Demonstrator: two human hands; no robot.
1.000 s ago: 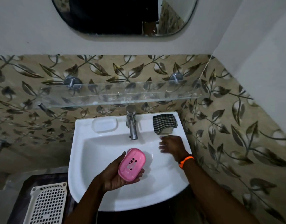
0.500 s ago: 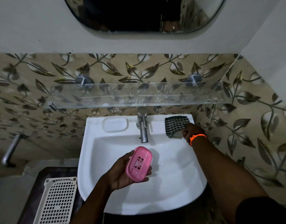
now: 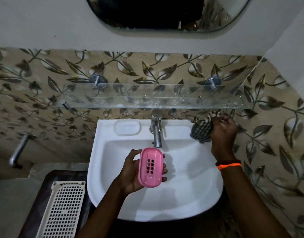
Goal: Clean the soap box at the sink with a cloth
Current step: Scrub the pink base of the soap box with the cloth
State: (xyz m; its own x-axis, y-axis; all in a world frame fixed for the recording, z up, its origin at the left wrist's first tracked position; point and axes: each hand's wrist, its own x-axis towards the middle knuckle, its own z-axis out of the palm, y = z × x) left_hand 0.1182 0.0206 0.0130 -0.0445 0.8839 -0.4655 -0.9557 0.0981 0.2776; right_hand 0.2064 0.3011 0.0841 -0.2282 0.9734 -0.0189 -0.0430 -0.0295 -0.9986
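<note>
A pink soap box (image 3: 150, 167) with several drain slots rests upright in my left hand (image 3: 130, 174), which grips it over the middle of the white sink (image 3: 190, 194). At the sink's back right corner my right hand (image 3: 223, 133) has closed on a black-and-white checked cloth (image 3: 201, 130) and holds it bunched just above the rim, under the shelf. An orange band circles the right wrist.
A steel tap (image 3: 156, 133) stands at the back centre, with a moulded soap recess (image 3: 127, 128) to its left. A glass shelf (image 3: 147, 98) hangs low over the tap. A white perforated basket (image 3: 62, 210) sits lower left. A tiled wall closes the right side.
My right hand reached from the basin to the back right corner, took hold of the cloth and lifted it off the rim. The soap box turned more upright in my left hand.
</note>
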